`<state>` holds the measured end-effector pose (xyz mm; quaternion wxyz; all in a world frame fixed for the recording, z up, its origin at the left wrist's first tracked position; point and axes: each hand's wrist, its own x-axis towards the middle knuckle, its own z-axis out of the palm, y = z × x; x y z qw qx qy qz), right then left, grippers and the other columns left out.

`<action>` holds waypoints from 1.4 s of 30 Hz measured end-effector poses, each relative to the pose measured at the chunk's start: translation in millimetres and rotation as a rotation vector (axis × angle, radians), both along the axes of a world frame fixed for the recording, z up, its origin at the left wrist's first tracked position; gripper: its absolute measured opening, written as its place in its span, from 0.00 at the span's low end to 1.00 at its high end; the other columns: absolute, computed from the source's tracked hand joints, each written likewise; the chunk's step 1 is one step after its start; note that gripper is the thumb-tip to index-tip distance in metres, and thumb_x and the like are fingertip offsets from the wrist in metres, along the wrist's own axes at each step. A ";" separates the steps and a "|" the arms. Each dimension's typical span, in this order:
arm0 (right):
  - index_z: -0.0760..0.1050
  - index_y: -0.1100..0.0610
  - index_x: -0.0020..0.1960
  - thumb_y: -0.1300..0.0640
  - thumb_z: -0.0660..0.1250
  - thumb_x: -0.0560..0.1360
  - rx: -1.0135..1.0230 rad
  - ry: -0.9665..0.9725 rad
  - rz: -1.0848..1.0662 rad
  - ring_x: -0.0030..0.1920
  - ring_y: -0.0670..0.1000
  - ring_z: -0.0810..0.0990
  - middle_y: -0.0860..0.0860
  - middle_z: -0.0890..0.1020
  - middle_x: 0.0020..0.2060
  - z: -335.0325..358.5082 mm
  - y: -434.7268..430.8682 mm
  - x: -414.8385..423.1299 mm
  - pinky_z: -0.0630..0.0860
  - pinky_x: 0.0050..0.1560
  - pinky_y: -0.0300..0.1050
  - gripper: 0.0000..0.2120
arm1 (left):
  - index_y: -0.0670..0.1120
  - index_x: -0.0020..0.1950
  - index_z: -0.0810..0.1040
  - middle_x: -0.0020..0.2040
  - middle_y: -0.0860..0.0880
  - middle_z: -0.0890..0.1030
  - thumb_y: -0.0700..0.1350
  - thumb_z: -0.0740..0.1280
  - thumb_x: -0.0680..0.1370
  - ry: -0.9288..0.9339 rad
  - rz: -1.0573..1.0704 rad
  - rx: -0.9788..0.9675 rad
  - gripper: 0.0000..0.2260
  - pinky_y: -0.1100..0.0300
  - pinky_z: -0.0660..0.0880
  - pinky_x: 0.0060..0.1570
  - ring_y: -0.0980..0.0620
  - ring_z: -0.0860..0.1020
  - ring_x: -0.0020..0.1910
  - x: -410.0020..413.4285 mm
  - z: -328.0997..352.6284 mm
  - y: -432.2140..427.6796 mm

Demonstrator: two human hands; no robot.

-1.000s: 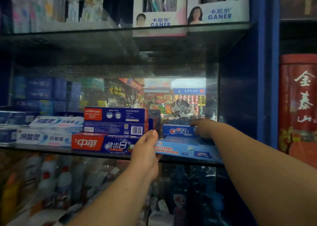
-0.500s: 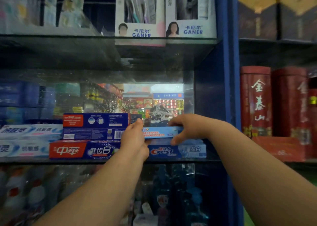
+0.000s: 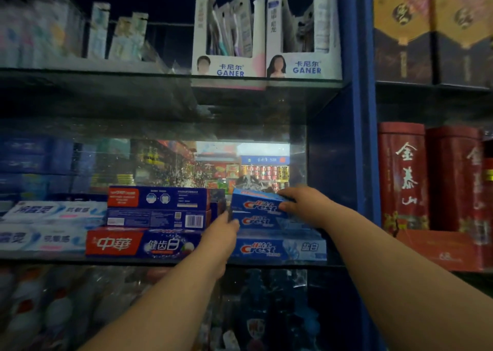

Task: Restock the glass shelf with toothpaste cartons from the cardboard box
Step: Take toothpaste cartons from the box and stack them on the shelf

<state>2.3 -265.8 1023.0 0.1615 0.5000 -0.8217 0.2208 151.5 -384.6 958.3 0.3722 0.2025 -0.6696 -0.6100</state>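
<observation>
Spanning the frame, the glass shelf (image 3: 53,260) carries toothpaste cartons laid flat with their long printed faces outward, probably so shoppers can read the brands. White cartons (image 3: 53,209) lie at the far left. Next come the red-and-blue cartons (image 3: 144,244), with dark blue cartons (image 3: 157,198) piled on top. At the right end, near the blue upright (image 3: 360,137), stands the Crest stack (image 3: 280,249), 3 high. The cardboard box is out of view.

The top Crest carton (image 3: 256,204) sits askew, its right end lifted and swung slightly away from the 2 below. I judge it is being squared onto the pile rather than already settled.

The right hand (image 3: 306,206) grips that carton's right end. Its thumb (image 3: 286,206) presses the front face and its curled fingers (image 3: 293,192) wrap over the top edge, a clamp that lets it steer the carton.

The left hand (image 3: 221,233) reaches to the stack's left ends, in the gap beside the dark blue pile, likely as a stop to line the ends up. It is seen from the back, so I cannot tell whether its fingers pinch a carton or merely press against it.
</observation>
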 end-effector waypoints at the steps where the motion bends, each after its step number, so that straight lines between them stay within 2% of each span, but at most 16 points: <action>1: 0.69 0.49 0.70 0.50 0.60 0.80 0.011 0.026 -0.025 0.54 0.54 0.73 0.55 0.73 0.62 1.2 -3.9 -3.5 0.69 0.52 0.45 0.19 | 0.49 0.70 0.68 0.49 0.53 0.76 0.44 0.57 0.83 -0.071 0.022 -0.119 0.16 0.60 0.75 0.37 0.54 0.77 0.42 1.4 -2.0 0.9; 3: 0.69 0.49 0.71 0.49 0.58 0.81 0.029 0.078 -0.092 0.57 0.57 0.73 0.56 0.71 0.61 3.4 -13.1 -9.8 0.69 0.53 0.47 0.19 | 0.48 0.73 0.66 0.54 0.52 0.74 0.44 0.59 0.82 -0.195 0.046 -0.304 0.18 0.65 0.71 0.41 0.59 0.72 0.41 0.8 -5.4 -2.6; 5: 0.69 0.48 0.70 0.48 0.58 0.81 0.060 0.134 -0.159 0.59 0.57 0.73 0.55 0.72 0.61 3.4 -23.4 -14.9 0.68 0.52 0.48 0.18 | 0.48 0.73 0.65 0.65 0.48 0.73 0.45 0.61 0.81 -0.296 0.038 -0.395 0.20 0.63 0.69 0.51 0.58 0.70 0.48 -1.9 -7.2 -10.1; 9: 0.70 0.49 0.70 0.47 0.58 0.80 0.154 0.145 -0.185 0.60 0.57 0.72 0.55 0.72 0.63 -6.7 -43.4 -24.3 0.72 0.59 0.50 0.19 | 0.49 0.70 0.68 0.66 0.49 0.74 0.49 0.66 0.78 -0.404 0.002 -0.460 0.21 0.60 0.70 0.54 0.53 0.72 0.55 -10.7 -8.7 -21.9; 12: 0.69 0.47 0.70 0.46 0.59 0.80 0.205 0.126 -0.170 0.64 0.58 0.70 0.55 0.69 0.66 -18.6 -51.3 -27.3 0.70 0.64 0.53 0.20 | 0.51 0.68 0.68 0.62 0.49 0.76 0.51 0.68 0.75 -0.390 -0.040 -0.360 0.23 0.58 0.73 0.52 0.51 0.76 0.54 -22.0 -7.1 -32.1; 14: 0.68 0.44 0.71 0.44 0.62 0.78 0.184 0.117 -0.152 0.68 0.57 0.65 0.53 0.66 0.69 -25.9 -50.8 -30.3 0.64 0.70 0.56 0.22 | 0.49 0.65 0.70 0.59 0.45 0.78 0.53 0.68 0.71 -0.328 -0.075 -0.177 0.24 0.51 0.77 0.55 0.46 0.80 0.53 -29.4 -5.1 -36.0; 16: 0.65 0.42 0.72 0.41 0.65 0.75 0.086 0.030 -0.134 0.71 0.57 0.62 0.51 0.63 0.73 -29.9 -48.2 -35.5 0.61 0.72 0.56 0.27 | 0.46 0.57 0.75 0.53 0.42 0.82 0.53 0.65 0.74 -0.225 -0.079 0.001 0.15 0.47 0.78 0.56 0.43 0.82 0.50 -33.6 -2.2 -37.7; 17: 0.63 0.43 0.73 0.40 0.64 0.75 0.001 -0.050 -0.133 0.72 0.58 0.63 0.51 0.63 0.74 -29.4 -46.4 -37.4 0.62 0.72 0.56 0.29 | 0.45 0.53 0.76 0.49 0.42 0.83 0.53 0.64 0.76 -0.178 -0.086 0.081 0.12 0.48 0.79 0.52 0.43 0.82 0.46 -35.3 -0.4 -38.8; 19: 0.58 0.49 0.76 0.36 0.60 0.75 -0.182 -0.274 -0.154 0.71 0.60 0.65 0.55 0.64 0.74 -27.1 -42.6 -42.6 0.65 0.70 0.57 0.34 | 0.45 0.49 0.77 0.43 0.43 0.84 0.57 0.62 0.78 -0.127 -0.108 0.179 0.15 0.50 0.80 0.43 0.44 0.83 0.41 -39.4 3.9 -41.4; 22: 0.52 0.54 0.78 0.28 0.55 0.72 -0.275 -0.599 -0.179 0.74 0.62 0.61 0.58 0.58 0.76 -24.9 -34.4 -46.8 0.62 0.71 0.60 0.44 | 0.45 0.50 0.77 0.44 0.43 0.83 0.66 0.60 0.76 -0.102 -0.118 0.235 0.24 0.52 0.80 0.39 0.44 0.83 0.41 -44.8 11.2 -44.3; 25: 0.51 0.58 0.78 0.25 0.56 0.68 -0.301 -0.783 -0.198 0.74 0.63 0.59 0.58 0.55 0.77 -27.0 -28.2 -47.9 0.60 0.72 0.62 0.51 | 0.46 0.55 0.74 0.46 0.43 0.82 0.68 0.58 0.75 -0.092 -0.094 0.263 0.27 0.54 0.79 0.30 0.44 0.82 0.39 -50.3 12.2 -47.9; 30: 0.52 0.57 0.78 0.24 0.58 0.67 -0.223 -0.818 -0.223 0.75 0.62 0.57 0.57 0.53 0.77 -24.6 -25.6 -50.5 0.60 0.73 0.61 0.51 | 0.48 0.49 0.76 0.51 0.42 0.82 0.67 0.60 0.74 -0.071 -0.083 0.275 0.23 0.50 0.80 0.41 0.42 0.83 0.44 -57.2 1.9 -53.4; 33: 0.53 0.56 0.78 0.26 0.55 0.70 -0.166 -0.799 -0.235 0.75 0.63 0.57 0.58 0.53 0.77 -20.2 -23.7 -52.7 0.60 0.72 0.61 0.47 | 0.48 0.52 0.78 0.51 0.42 0.83 0.68 0.60 0.74 -0.055 -0.136 0.300 0.24 0.48 0.81 0.43 0.41 0.83 0.45 -57.0 -0.6 -57.4; 37: 0.53 0.55 0.78 0.26 0.59 0.68 -0.216 -0.875 -0.240 0.73 0.64 0.60 0.58 0.57 0.76 -19.3 -26.5 -58.9 0.63 0.70 0.60 0.49 | 0.47 0.57 0.78 0.50 0.42 0.85 0.71 0.60 0.71 -0.030 -0.180 0.326 0.31 0.45 0.81 0.46 0.41 0.84 0.46 -57.5 -1.0 -62.5; 39: 0.56 0.53 0.77 0.23 0.64 0.60 -0.238 -0.940 -0.214 0.70 0.64 0.66 0.58 0.62 0.74 -20.9 -28.9 -62.4 0.67 0.68 0.61 0.55 | 0.47 0.58 0.78 0.49 0.42 0.85 0.72 0.59 0.70 -0.019 -0.174 0.328 0.33 0.43 0.81 0.47 0.41 0.84 0.46 -58.7 -1.7 -64.3; 42: 0.61 0.50 0.74 0.19 0.68 0.35 -0.256 -1.006 -0.209 0.65 0.63 0.72 0.57 0.69 0.70 -28.5 -33.5 -83.1 0.71 0.63 0.65 0.71 | 0.47 0.56 0.78 0.47 0.42 0.85 0.72 0.58 0.71 -0.019 -0.151 0.309 0.32 0.46 0.82 0.43 0.41 0.84 0.44 -59.2 -1.8 -62.7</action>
